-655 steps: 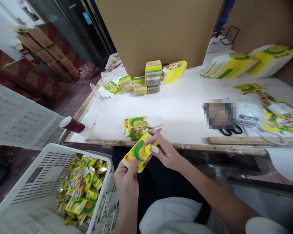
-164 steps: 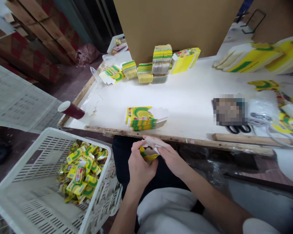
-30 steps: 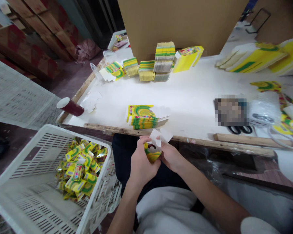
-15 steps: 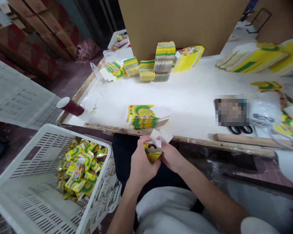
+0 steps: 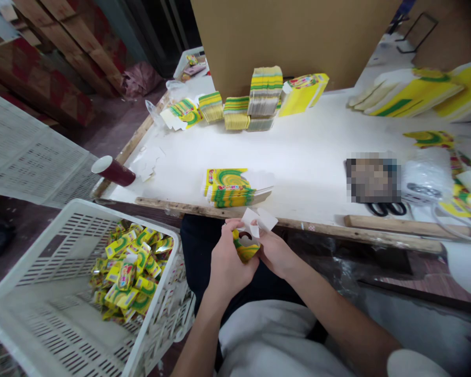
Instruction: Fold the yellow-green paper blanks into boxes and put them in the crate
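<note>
Both hands hold one small yellow-and-green carton (image 5: 246, 250) over my lap, just below the table's front edge. My left hand (image 5: 227, 262) wraps round the carton's body. My right hand (image 5: 273, 251) pinches its white end flaps (image 5: 259, 220), which stand open and point up. A low stack of flat yellow-green carton blanks (image 5: 230, 187) lies on the white table (image 5: 306, 157) right in front of my hands.
A white slotted basket (image 5: 55, 293) at lower left holds several folded cartons (image 5: 131, 275). A dark red cup (image 5: 113, 172) lies on the table's left corner. Taller blank stacks (image 5: 264, 97) stand by a brown cardboard wall (image 5: 290, 36). Scissors (image 5: 387, 208) and more printed sheets lie to the right.
Over the last second almost nothing moves; my hands stay on the carton with its flaps up. Earlier I held a carton higher and flatter, above the table's edge.
</note>
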Demonstrator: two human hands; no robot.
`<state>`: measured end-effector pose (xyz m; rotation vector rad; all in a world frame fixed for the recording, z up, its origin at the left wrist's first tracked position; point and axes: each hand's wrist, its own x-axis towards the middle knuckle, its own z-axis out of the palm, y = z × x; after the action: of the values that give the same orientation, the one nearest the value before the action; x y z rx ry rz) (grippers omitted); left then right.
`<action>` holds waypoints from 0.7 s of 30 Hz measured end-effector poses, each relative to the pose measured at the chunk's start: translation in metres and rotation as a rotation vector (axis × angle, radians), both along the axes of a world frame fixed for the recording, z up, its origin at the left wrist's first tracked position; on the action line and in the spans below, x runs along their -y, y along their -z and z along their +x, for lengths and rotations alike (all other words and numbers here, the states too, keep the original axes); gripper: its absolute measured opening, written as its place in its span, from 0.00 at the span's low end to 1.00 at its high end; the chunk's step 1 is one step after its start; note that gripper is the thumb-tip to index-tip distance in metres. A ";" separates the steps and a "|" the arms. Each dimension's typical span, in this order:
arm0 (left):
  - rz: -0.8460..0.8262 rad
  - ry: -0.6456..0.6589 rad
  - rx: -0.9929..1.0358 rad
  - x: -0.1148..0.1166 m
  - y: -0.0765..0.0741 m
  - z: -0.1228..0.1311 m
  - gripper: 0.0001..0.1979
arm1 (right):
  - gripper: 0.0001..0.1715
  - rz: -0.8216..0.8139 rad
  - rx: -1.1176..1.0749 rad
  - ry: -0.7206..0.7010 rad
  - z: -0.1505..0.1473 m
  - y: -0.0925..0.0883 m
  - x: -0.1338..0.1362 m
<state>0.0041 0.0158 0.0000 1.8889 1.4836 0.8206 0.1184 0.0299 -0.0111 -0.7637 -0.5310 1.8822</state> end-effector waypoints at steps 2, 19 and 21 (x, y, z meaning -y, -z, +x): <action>0.006 -0.003 -0.002 0.000 0.000 0.000 0.29 | 0.24 -0.007 0.008 0.004 0.000 -0.003 0.000; -0.060 0.019 0.024 0.001 0.003 0.002 0.27 | 0.25 -0.200 0.001 0.115 -0.006 0.011 0.003; -0.072 0.019 0.019 0.001 0.003 0.002 0.27 | 0.24 -0.212 0.007 0.112 -0.006 0.012 0.003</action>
<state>0.0059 0.0151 -0.0026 1.8353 1.4621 0.7642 0.1125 0.0268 -0.0230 -0.9198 -0.2883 1.8500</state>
